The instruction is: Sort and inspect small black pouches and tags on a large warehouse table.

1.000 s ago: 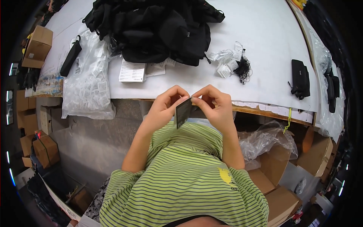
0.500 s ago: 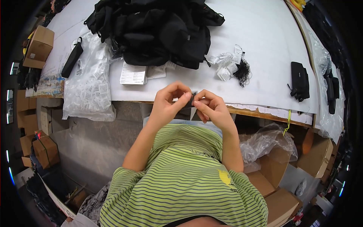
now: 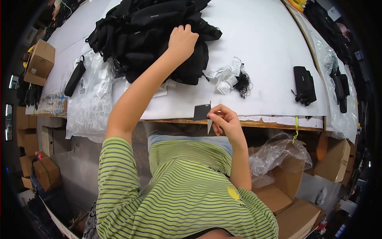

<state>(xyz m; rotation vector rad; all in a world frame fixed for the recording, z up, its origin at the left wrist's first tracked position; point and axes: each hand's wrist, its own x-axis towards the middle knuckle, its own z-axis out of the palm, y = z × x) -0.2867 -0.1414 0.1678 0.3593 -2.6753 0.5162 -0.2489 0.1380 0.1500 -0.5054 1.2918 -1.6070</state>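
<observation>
The right hand (image 3: pixel 223 122) pinches a dark card (image 3: pixel 201 113) by its right edge, at the near side of the white table (image 3: pixel 274 85); light, thin and probably easily creased, it suits an edge hold. The left hand (image 3: pixel 183 42), half a second earlier at the card, now lies on the far pile of black bags (image 3: pixel 145 42), seemingly soft cloth; whether its curled fingers grip one, I cannot tell

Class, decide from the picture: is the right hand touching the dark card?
Touching: the head view shows the right hand pinching the dark card at its right edge.
</observation>
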